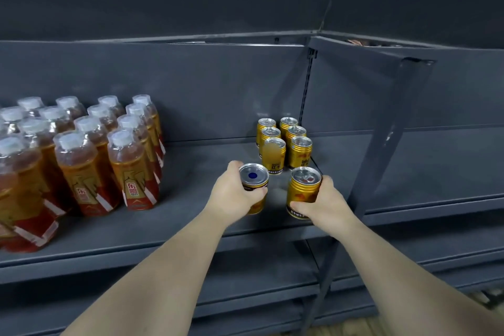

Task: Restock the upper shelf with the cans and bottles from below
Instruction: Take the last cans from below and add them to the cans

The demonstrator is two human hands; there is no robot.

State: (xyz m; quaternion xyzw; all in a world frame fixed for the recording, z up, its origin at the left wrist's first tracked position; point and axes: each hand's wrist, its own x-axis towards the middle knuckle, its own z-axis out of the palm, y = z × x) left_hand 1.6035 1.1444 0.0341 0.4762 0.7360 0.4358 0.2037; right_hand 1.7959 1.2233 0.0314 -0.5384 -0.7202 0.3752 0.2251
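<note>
My left hand grips a gold can with a blue dot on its lid. My right hand holds a second gold can. Both cans are upright at the front of two rows of gold cans that run back along the right end of the dark grey shelf. Whether the two held cans touch the shelf I cannot tell. Several amber drink bottles with white caps stand in rows on the left part of the same shelf.
A slanted grey upright post bounds the shelf on the right, close to my right hand. Beyond it lies another shelf bay. Lower shelf edges run beneath my forearms. Bare shelf lies between the bottles and the cans.
</note>
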